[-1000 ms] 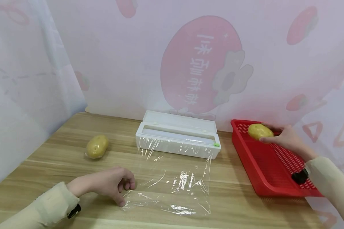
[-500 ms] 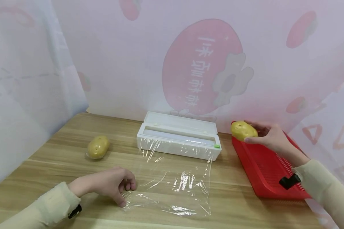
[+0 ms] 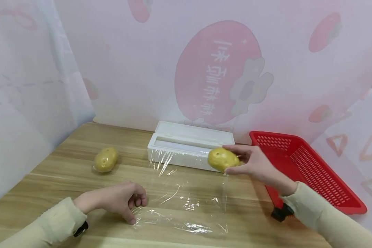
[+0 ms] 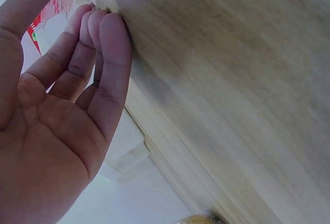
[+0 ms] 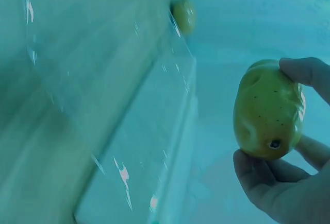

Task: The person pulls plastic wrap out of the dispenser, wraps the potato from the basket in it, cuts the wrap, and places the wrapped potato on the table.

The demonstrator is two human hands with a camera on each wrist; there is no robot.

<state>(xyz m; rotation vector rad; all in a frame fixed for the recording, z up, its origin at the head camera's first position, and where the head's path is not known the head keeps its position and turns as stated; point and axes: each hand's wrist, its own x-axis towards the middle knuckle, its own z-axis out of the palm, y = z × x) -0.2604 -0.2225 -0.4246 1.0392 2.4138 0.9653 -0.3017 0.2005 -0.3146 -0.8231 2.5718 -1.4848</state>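
Note:
My right hand (image 3: pixel 254 163) grips a yellow potato (image 3: pixel 224 159) between thumb and fingers. In the head view the potato overlaps the right end of the white cling film box (image 3: pixel 176 156). The right wrist view shows the same potato (image 5: pixel 268 110), dimpled and with a dark spot. A sheet of clear cling film (image 3: pixel 183 203) runs from the box toward me over the table. My left hand (image 3: pixel 119 199) rests at the film's near left corner, fingers loosely bent and thumb apart. In the left wrist view its fingertips (image 4: pixel 114 33) lie right at the table.
Another potato (image 3: pixel 106 159), wrapped in film, lies on the left of the wooden table (image 3: pixel 65 172). A red perforated basket (image 3: pixel 325 168) stands on the right. The box's lid (image 3: pixel 193 132) is raised, with a green piece on the box's edge hidden by the potato. A printed cloth (image 3: pixel 127 69) hangs behind.
My right hand has carried the potato leftward from over the red basket to the right end of the film box. My left hand has stayed at the film's corner.

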